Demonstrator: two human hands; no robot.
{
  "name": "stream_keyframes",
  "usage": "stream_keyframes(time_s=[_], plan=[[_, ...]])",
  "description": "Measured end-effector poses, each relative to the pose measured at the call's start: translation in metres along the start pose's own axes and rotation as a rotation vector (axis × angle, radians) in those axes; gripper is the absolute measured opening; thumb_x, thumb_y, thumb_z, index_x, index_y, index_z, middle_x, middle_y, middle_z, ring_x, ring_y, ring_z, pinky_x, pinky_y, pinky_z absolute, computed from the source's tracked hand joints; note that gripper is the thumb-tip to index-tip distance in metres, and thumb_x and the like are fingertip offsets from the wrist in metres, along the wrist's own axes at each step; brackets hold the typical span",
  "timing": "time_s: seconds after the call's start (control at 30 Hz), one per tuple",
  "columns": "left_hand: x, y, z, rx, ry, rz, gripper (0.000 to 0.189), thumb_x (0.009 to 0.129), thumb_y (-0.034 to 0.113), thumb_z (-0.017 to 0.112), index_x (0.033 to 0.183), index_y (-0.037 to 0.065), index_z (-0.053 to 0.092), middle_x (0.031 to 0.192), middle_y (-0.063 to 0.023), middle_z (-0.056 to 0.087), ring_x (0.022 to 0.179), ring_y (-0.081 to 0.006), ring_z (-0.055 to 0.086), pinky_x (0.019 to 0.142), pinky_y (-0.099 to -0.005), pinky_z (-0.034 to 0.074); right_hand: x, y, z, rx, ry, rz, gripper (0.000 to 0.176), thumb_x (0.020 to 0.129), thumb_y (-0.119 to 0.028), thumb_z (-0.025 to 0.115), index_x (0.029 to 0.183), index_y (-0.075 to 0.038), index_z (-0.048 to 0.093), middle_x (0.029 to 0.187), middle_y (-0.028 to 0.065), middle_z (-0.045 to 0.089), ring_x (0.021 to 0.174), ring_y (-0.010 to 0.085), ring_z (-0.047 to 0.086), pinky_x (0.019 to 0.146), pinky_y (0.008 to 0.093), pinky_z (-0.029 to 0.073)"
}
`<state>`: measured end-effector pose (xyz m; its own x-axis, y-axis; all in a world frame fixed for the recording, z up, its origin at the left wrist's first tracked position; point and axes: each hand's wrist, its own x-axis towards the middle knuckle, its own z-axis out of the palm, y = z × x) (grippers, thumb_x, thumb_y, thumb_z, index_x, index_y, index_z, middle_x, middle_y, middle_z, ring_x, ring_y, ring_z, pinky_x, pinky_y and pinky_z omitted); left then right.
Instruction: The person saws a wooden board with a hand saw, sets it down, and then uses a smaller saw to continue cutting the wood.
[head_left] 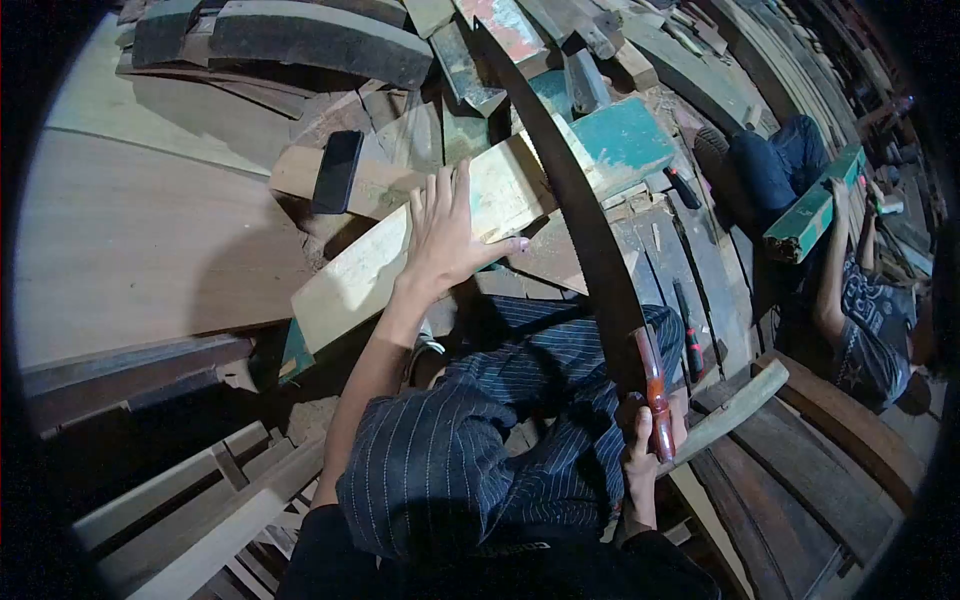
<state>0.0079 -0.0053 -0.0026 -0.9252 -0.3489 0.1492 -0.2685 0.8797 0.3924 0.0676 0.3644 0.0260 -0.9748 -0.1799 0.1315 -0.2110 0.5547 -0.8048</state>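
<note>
My left hand [437, 235] lies spread over a long wooden beam [350, 270], fingers stretched across its pale top and thumb out to the right. Green paint covers the beam's far right end. In my right hand [645, 450], low and near my right knee, is the handle of a handsaw. The long dark blade of the handsaw [575, 190] points up and away, and it overlaps the beam in this view. Left of my fingers, a black phone [339, 172] rests on a wooden block [297, 171].
Stacked offcuts [470, 70] fill the back. A red-and-black screwdriver-like tool [690, 330] lies on the slats at right. Beyond it, another person [870, 310] holds a green beam [815, 210]. A broad wooden panel [140, 240] stretches along the left.
</note>
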Motion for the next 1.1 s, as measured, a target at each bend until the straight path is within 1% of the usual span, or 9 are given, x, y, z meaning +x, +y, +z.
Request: stream_keyframes(time_s=[0.17,0.23,0.33,0.4,0.63,0.73,0.87,0.97,1.1], plan=[[0.004,-0.01,0.004,0.032,0.044,0.013,0.119,0.067,0.061,0.084,0.151,-0.005,0.031,0.136,-0.0224,0.043,0.131,-0.0389,0.041,0.107,-0.0536,0.031,0.019,-0.012,0.001,-0.011,-0.056,0.006,0.028,0.093,-0.028,0.068,0.084,-0.003,0.06,0.07,0.0136,0.057,0.061,0.0302,0.052,0.061,0.0409,0.039],[0.004,-0.011,0.003,0.015,0.026,0.01,0.119,0.067,0.061,0.084,0.151,-0.005,0.031,0.136,-0.022,0.043,0.131,-0.0393,0.042,0.107,-0.054,0.031,0.038,-0.037,0.005,0.112,-0.071,0.022,0.027,0.094,-0.027,0.069,0.085,-0.003,0.061,0.068,0.0125,0.06,0.059,0.0257,0.055,0.06,0.0381,0.042],[0.005,-0.011,0.001,-0.018,0.004,0.008,0.118,0.067,0.059,0.084,0.151,-0.006,0.031,0.137,-0.0228,0.043,0.131,-0.0406,0.041,0.108,-0.0552,0.03,0.068,-0.069,0.025,0.039,-0.039,-0.172,0.019,0.093,-0.017,0.072,0.087,-0.002,0.062,0.065,0.0089,0.057,0.054,0.0177,0.055,0.055,0.0336,0.043],[0.007,-0.01,-0.001,-0.051,-0.043,-0.019,0.121,0.067,0.062,0.082,0.152,-0.007,0.03,0.138,-0.0255,0.044,0.133,-0.0423,0.039,0.111,-0.0579,0.028,0.084,-0.068,0.041,0.123,-0.051,-0.165,0.018,0.093,-0.015,0.073,0.088,-0.001,0.062,0.064,0.0086,0.055,0.051,0.0165,0.052,0.053,0.0319,0.041],[0.007,-0.006,0.0,-0.004,0.031,0.0,0.114,0.068,0.058,0.083,0.148,-0.006,0.034,0.129,-0.0238,0.047,0.125,-0.0407,0.044,0.104,-0.0554,0.033,0.119,-0.071,0.08,0.389,-0.041,-0.041,0.019,0.094,-0.014,0.074,0.089,0.0,0.063,0.062,0.0054,0.054,0.053,0.0093,0.047,0.051,0.0291,0.039],[0.007,-0.004,-0.001,0.002,0.029,-0.019,0.112,0.068,0.059,0.083,0.147,-0.006,0.036,0.127,-0.0245,0.048,0.123,-0.0407,0.045,0.103,-0.056,0.034,0.102,-0.072,0.069,0.324,-0.06,-0.143,0.018,0.093,-0.013,0.075,0.09,0.0,0.063,0.063,0.0053,0.055,0.053,0.0087,0.048,0.052,0.0283,0.041],[0.004,-0.009,0.005,0.07,0.017,-0.04,0.116,0.069,0.06,0.081,0.151,-0.008,0.033,0.139,-0.0241,0.044,0.133,-0.0397,0.042,0.108,-0.053,0.032,0.063,-0.06,0.026,-0.023,-0.057,-0.25,0.017,0.091,-0.013,0.075,0.089,-0.002,0.063,0.064,0.0086,0.059,0.051,0.02,0.056,0.053,0.0319,0.043],[0.005,-0.007,0.004,-0.008,0.011,-0.064,0.12,0.068,0.063,0.082,0.153,-0.004,0.032,0.14,-0.0228,0.044,0.133,-0.0382,0.042,0.11,-0.0536,0.032,0.025,-0.032,-0.004,-0.081,-0.068,-0.105,0.019,0.094,-0.02,0.07,0.089,-0.003,0.063,0.07,0.0124,0.064,0.061,0.0279,0.06,0.061,0.0399,0.045],[0.006,-0.011,0.009,-0.008,0.06,-0.035,0.122,0.066,0.067,0.082,0.152,-0.004,0.032,0.137,-0.0224,0.045,0.131,-0.0376,0.043,0.109,-0.0527,0.033,0.003,-0.018,-0.014,-0.008,-0.016,-0.059,0.024,0.093,-0.026,0.07,0.087,-0.004,0.062,0.069,0.0144,0.062,0.061,0.0334,0.056,0.063,0.0416,0.043]])
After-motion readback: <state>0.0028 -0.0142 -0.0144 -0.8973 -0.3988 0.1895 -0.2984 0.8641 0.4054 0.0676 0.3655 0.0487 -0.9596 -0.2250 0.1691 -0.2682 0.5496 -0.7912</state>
